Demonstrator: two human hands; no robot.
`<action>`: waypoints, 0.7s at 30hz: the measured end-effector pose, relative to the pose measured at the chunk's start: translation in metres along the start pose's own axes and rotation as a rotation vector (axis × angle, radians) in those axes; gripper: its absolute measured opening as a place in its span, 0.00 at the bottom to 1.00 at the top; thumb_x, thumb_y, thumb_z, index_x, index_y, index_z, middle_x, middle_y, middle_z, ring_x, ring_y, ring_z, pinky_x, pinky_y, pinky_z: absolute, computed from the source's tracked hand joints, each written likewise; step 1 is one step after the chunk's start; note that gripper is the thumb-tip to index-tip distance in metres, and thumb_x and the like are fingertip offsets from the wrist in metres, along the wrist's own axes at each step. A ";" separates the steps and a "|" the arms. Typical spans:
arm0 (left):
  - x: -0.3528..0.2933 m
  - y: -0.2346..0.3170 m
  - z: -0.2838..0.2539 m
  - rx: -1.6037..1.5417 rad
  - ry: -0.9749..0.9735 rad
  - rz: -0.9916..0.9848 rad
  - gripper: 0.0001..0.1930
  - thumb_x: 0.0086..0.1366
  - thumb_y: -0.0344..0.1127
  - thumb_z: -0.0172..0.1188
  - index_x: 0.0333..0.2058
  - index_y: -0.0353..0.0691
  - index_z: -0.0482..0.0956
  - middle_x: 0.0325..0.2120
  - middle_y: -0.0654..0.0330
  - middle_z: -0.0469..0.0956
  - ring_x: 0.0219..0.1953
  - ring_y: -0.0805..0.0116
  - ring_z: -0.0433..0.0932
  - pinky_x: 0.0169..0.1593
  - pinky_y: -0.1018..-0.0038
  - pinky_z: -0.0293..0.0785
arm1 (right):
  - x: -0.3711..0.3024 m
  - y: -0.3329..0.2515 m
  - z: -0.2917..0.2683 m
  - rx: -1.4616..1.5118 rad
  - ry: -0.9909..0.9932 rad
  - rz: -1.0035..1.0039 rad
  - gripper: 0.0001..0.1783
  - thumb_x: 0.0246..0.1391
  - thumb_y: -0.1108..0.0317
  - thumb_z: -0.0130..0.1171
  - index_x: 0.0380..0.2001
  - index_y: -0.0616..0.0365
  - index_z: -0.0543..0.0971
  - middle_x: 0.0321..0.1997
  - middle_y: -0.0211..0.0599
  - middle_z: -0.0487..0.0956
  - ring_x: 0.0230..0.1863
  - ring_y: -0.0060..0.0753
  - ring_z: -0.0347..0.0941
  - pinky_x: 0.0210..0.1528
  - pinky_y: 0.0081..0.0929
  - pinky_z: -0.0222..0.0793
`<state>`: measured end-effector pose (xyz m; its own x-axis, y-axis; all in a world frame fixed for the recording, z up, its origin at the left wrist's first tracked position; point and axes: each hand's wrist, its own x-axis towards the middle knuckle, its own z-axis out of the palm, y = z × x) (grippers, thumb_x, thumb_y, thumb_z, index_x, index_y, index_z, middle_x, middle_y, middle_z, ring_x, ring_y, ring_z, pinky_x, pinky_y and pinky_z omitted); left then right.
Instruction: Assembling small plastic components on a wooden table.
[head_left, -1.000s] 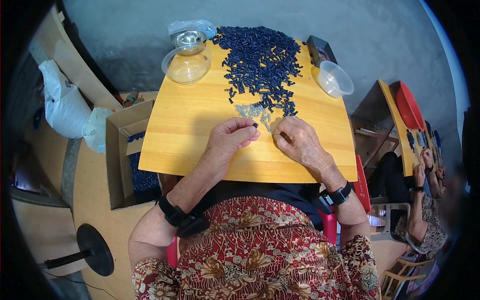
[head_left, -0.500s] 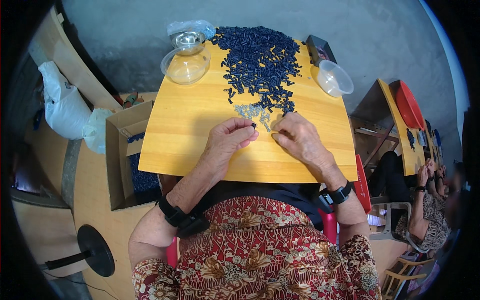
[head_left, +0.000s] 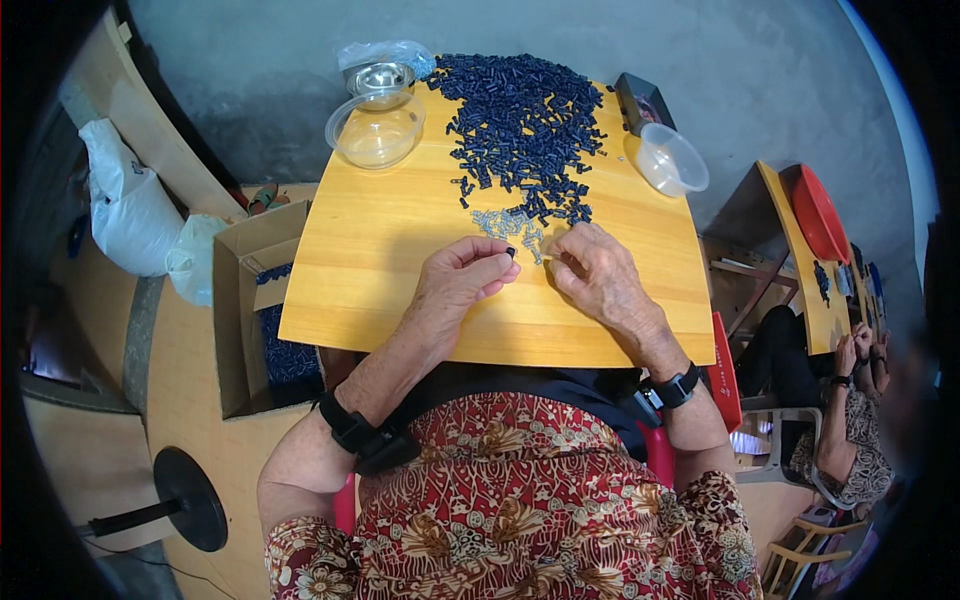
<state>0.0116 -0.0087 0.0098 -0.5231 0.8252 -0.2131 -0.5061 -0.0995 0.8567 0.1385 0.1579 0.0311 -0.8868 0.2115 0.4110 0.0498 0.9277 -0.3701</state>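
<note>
Yellow wooden tabletop (head_left: 365, 295) bears a heap of dark-blue tubular pieces (head_left: 520, 115), with small grey pieces (head_left: 497, 222) at its near end. Just below these, the left hand (head_left: 458, 280) fingertip-pinches one small dark piece (head_left: 511, 251); the right hand (head_left: 607, 280) curls nearby, its hold unclear.

The heaped parts (head_left: 520, 110) are dark navy, the smaller pieces (head_left: 497, 222) silvery grey, the tabletop (head_left: 385, 220) yellow with wood grain; the shirt (head_left: 500, 490) shows a cream-and-gold floral print on red, the wall (head_left: 270, 60) mottled blue-grey.
</note>
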 end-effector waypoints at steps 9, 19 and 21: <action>0.000 0.001 0.001 0.007 0.018 -0.015 0.09 0.61 0.32 0.60 0.40 0.37 0.76 0.33 0.61 0.79 0.37 0.74 0.79 0.42 0.83 0.75 | -0.001 0.006 0.009 0.013 -0.021 -0.010 0.04 0.44 0.73 0.58 0.27 0.60 0.76 0.29 0.41 0.74 0.35 0.46 0.72 0.38 0.39 0.69; 0.000 0.001 0.002 0.002 0.007 -0.005 0.09 0.62 0.32 0.60 0.40 0.37 0.76 0.33 0.61 0.79 0.37 0.75 0.79 0.42 0.83 0.75 | 0.002 -0.002 0.001 0.104 0.003 0.063 0.04 0.46 0.74 0.59 0.28 0.60 0.75 0.28 0.40 0.74 0.33 0.44 0.72 0.36 0.36 0.70; 0.001 0.001 0.001 0.001 0.014 -0.011 0.09 0.62 0.32 0.60 0.40 0.37 0.76 0.33 0.61 0.79 0.37 0.75 0.79 0.42 0.83 0.75 | 0.003 -0.001 0.003 0.089 0.017 0.027 0.05 0.45 0.73 0.59 0.28 0.60 0.76 0.28 0.40 0.74 0.32 0.43 0.73 0.35 0.36 0.70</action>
<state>0.0110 -0.0079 0.0112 -0.5270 0.8185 -0.2286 -0.5108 -0.0901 0.8550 0.1343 0.1568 0.0298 -0.8778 0.2415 0.4138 0.0312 0.8906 -0.4537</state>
